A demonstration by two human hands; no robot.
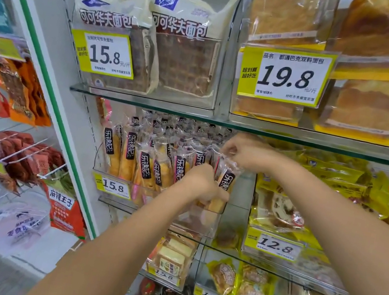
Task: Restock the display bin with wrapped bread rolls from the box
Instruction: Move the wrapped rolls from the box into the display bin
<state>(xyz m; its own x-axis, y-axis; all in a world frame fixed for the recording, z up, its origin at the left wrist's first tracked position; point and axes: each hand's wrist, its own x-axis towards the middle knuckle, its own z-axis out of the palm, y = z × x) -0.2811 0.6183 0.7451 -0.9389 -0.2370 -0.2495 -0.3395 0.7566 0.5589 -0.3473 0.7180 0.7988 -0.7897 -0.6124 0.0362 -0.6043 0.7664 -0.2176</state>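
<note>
A clear plastic display bin point(115, 177) on the middle glass shelf holds several upright wrapped bread rolls point(128, 155) with black labels. At the bin's right end both hands meet on one wrapped roll point(226, 179). My right hand point(246, 154) pinches the crinkled top of its wrapper from above. My left hand point(204, 183) grips the roll lower down, in front of the bin's right side. The roll stands upright, its lower end inside the bin. No box is in view.
A glass shelf point(144, 102) just above carries waffle bread point(182, 62) and toast loaves point(284, 15) behind price tags. Yellow bread packs point(281, 209) sit right of the bin. Snack bags hang on wire hooks point(18, 155) to the left. More bins lie below.
</note>
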